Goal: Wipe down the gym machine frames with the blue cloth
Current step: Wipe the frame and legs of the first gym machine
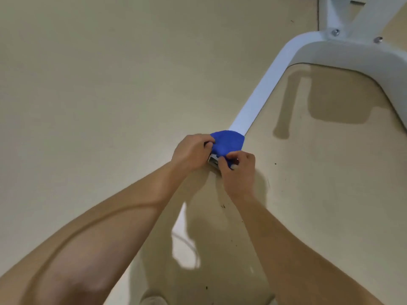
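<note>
1. Head view, where the task's thing is: the blue cloth (228,143) is draped over the near end of a white frame bar (262,84) that lies low on the beige floor (110,84). The bar runs away to the upper right, bends, and meets an upright joint with two bolts (335,32).
2. Head view, progress: the cloth sits at the very tip of the bar, just above its open end (213,160). The pictures cannot show whether the bare white run beyond it is already clean. My guess is that this bar is at an early or turning point of its wipe. The long straight run, the bend, the bolted joint and the other frames are likely left to do.
3. Head view, left hand (191,154): it reaches in from the lower left with the forearm stretched out. Its fingers curl round the cloth's left edge and hold it against the side of the bar.
4. Head view, right hand (239,167): it comes in from the lower right, knuckles up. Thumb and fingertips pinch the cloth's near right edge beside the bar's end.
5. Both hands have a narrow grip on the cloth, wrapping it over the bar from either side.
</note>
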Demonstrator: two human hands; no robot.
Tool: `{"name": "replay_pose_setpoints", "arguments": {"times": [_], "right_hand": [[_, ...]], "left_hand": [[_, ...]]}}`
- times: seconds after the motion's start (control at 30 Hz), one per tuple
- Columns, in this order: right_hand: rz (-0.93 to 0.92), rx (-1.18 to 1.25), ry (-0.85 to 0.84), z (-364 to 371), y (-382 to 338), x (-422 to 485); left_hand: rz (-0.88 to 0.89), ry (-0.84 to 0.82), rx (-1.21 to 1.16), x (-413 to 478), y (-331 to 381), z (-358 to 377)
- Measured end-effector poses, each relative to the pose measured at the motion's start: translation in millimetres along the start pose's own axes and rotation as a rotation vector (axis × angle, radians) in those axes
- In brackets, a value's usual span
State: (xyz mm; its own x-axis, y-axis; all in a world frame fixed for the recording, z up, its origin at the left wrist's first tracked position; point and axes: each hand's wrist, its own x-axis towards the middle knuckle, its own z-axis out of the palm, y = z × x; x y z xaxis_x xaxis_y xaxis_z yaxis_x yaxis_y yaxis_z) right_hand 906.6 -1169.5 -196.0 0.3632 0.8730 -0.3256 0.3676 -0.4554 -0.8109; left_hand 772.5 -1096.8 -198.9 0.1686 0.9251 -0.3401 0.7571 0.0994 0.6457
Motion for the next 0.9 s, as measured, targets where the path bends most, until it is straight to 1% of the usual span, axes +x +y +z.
{"name": "replay_pose_setpoints", "arguments": {"times": [0.07,0.1,0.17,0.27,0.33,0.43,0.5,0.53,0.6,0.7,0.73,0.8,0.9], "right_hand": [[0.112,0.157,0.095,9.4,6.9,2.6],[0.158,0.211,0.137,11.2,5.9,6.4],[0.196,0.239,0.129,18.3,7.0,17.1],[0.166,0.210,0.015,34.2,13.0,31.4],[0.131,0.181,0.027,39.3,14.9,47.4],[0.119,0.150,0.099,29.8,8.6,86.8],[0.115,0.075,0.078,20.5,3.4,109.1],[0.131,0.075,0.060,17.6,3.8,114.0],[0.173,0.116,0.011,17.6,5.4,105.1],[0.174,-0.009,-0.042,30.7,12.6,59.3],[0.173,-0.014,-0.041,36.4,15.5,45.9],[0.154,0.035,-0.040,41.2,16.5,29.9],[0.201,0.111,-0.065,32.4,10.0,37.4]], "left_hand": [[-0.102,-0.031,-0.212,2.9,-2.7,13.1],[-0.136,-0.044,-0.269,5.1,-1.5,16.9],[-0.107,-0.110,-0.226,11.6,3.9,23.3],[-0.032,-0.245,-0.034,24.4,12.1,34.2],[-0.001,-0.294,0.005,42.6,15.8,34.4],[-0.002,-0.318,-0.041,82.2,31.5,34.4],[0.018,-0.282,0.006,100.6,44.3,38.0],[0.027,-0.257,0.015,102.4,47.5,38.3],[0.035,-0.274,-0.021,92.4,43.2,35.9],[0.018,-0.371,-0.014,54.7,21.6,27.4],[-0.034,-0.398,-0.034,42.7,15.4,24.8],[-0.107,-0.434,-0.068,27.7,11.6,20.1],[-0.102,-0.426,-0.099,34.3,16.8,21.4]]}}
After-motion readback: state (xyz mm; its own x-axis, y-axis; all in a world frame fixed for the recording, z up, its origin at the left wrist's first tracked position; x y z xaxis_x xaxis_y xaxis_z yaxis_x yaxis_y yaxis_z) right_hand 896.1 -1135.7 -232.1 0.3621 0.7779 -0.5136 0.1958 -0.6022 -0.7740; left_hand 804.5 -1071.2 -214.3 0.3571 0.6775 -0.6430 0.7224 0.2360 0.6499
